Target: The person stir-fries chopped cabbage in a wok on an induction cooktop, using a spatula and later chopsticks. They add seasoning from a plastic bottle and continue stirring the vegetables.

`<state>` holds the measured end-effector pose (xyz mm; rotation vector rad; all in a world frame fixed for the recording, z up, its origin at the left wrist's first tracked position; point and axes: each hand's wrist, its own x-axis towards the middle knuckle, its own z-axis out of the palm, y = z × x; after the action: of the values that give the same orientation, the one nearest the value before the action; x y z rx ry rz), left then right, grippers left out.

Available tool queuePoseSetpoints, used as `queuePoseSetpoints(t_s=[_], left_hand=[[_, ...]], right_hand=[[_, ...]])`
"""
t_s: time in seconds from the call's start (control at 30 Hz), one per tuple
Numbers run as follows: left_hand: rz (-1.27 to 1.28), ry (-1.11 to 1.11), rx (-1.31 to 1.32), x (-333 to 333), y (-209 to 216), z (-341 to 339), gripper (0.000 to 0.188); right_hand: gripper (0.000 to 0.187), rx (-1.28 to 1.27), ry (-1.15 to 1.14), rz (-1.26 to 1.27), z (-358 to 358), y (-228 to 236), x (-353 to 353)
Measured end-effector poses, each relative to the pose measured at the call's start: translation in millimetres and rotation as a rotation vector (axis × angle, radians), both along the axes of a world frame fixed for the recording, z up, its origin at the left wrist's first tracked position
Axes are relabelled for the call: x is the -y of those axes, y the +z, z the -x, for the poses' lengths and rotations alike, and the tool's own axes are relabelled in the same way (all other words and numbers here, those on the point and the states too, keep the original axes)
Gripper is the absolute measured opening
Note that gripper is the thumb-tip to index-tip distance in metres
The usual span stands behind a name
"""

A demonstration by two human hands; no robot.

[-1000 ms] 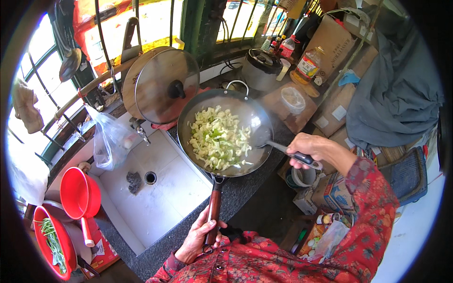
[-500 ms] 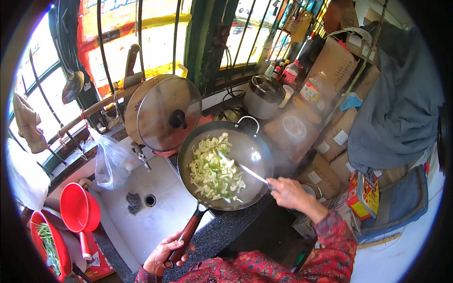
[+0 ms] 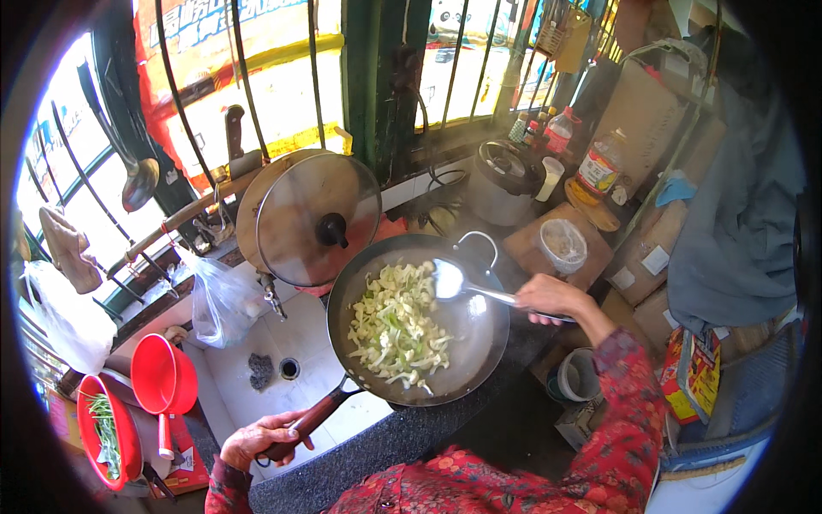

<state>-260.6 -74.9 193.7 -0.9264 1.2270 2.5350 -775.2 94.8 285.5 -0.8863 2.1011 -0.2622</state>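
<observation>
A wide wok (image 3: 479,343) holds chopped cauliflower with green pieces (image 3: 398,321), heaped toward its left side. My left hand (image 3: 261,439) is closed around the wok's dark wooden handle near its end. In my right hand (image 3: 552,297) is the handle of a metal spatula (image 3: 449,279). The spatula's broad blade hangs over the right edge of the heap, with a few bits near it. A small metal loop handle (image 3: 477,242) stands at the wok's far rim. Steam blurs the area behind it.
Left of the wok lies a white sink (image 3: 295,398) with a tap (image 3: 272,300) and a scouring pad (image 3: 260,370). A glass lid (image 3: 300,240) leans behind. Beyond are a rice cooker (image 3: 501,193), an oil bottle (image 3: 599,163) and a lidded tub (image 3: 562,244). A red dipper (image 3: 163,373) sits far left.
The spatula has lifted from within the cauliflower to above its right edge, its blade now showing. My right hand has moved up and right. The whole view has shifted slightly.
</observation>
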Motion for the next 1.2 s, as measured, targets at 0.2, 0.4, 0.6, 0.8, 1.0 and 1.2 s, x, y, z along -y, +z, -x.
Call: queuePoseSetpoints(t_s=[0.2, 0.4, 0.6, 0.8, 1.0, 1.2], left_hand=[[0.08, -0.004, 0.076, 23.9, 11.7, 3.7, 0.061], [0.004, 0.011, 0.048, 22.1, 7.0, 1.8, 0.064], [0.018, 0.008, 0.03, 14.9, -0.1, -3.5, 0.063], [0.023, 0.01, 0.024, 17.0, -5.5, -3.4, 0.061], [0.069, -0.023, 0.018, 25.8, -0.5, -2.3, 0.059], [0.057, -0.033, 0.061, 29.6, 5.5, 0.6, 0.06]], right_hand=[[0.029, -0.056, 0.342, 0.201, 16.7, -48.5, 9.1], [0.032, -0.696, 0.682, 0.508, -34.1, -39.5, -56.3], [0.033, -0.876, 0.721, 0.413, -32.6, 19.6, -67.0], [0.022, -0.765, 0.616, 0.263, 22.6, 34.8, 23.5], [0.038, -0.759, 0.81, 0.017, 38.8, 1.4, 144.1], [0.052, -0.709, 1.089, 0.176, 24.2, -26.0, 169.6]])
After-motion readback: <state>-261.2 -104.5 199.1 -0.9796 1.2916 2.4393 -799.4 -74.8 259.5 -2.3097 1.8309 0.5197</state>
